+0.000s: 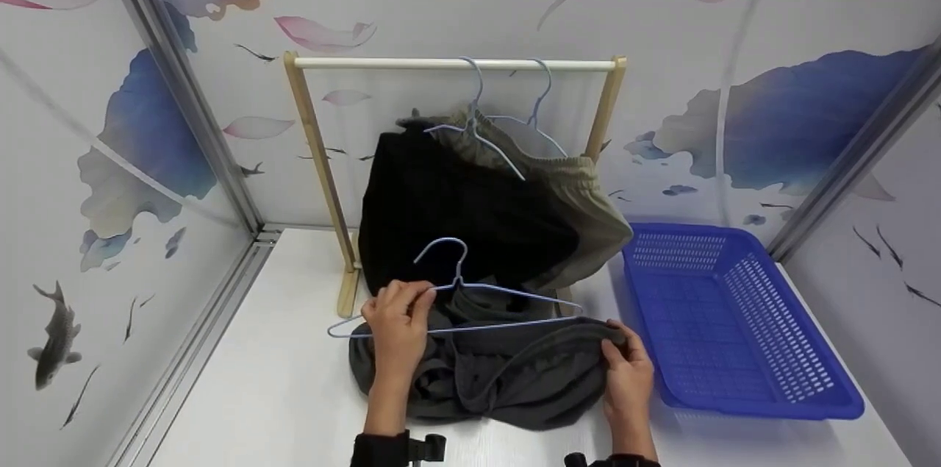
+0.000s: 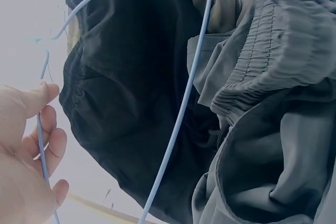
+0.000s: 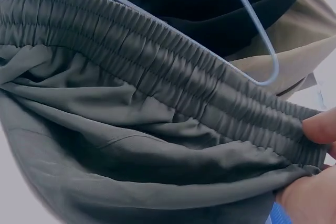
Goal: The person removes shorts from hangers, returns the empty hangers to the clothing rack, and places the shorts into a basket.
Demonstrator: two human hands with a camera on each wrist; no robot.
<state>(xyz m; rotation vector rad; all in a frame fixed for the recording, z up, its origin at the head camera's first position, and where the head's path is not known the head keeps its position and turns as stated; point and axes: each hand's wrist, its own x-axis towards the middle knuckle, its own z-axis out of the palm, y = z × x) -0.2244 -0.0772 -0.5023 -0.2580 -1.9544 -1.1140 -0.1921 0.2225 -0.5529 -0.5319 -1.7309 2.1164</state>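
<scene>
My left hand (image 1: 401, 312) pinches the left shoulder of a light-blue wire hanger (image 1: 514, 292), its hook pointing up. The right hand (image 1: 631, 371) grips one end of the elastic waistband (image 3: 210, 93) of dark grey pants (image 1: 529, 386), thumb on the near side. Those pants lie bunched on the table under the hanger, which overlaps the waistband in the head view. In the right wrist view the hanger's right corner (image 3: 268, 77) shows just behind the waistband. The left wrist view has the hanger's bottom bar (image 2: 184, 103) passing in front of the dark cloth.
A wooden rack (image 1: 316, 158) with a white rail (image 1: 382, 64) stands at the back. From it hang black pants (image 1: 456, 217) and khaki pants (image 1: 588, 202) on blue hangers. A blue plastic basket (image 1: 742, 408) sits on the right of the white table (image 1: 250, 379).
</scene>
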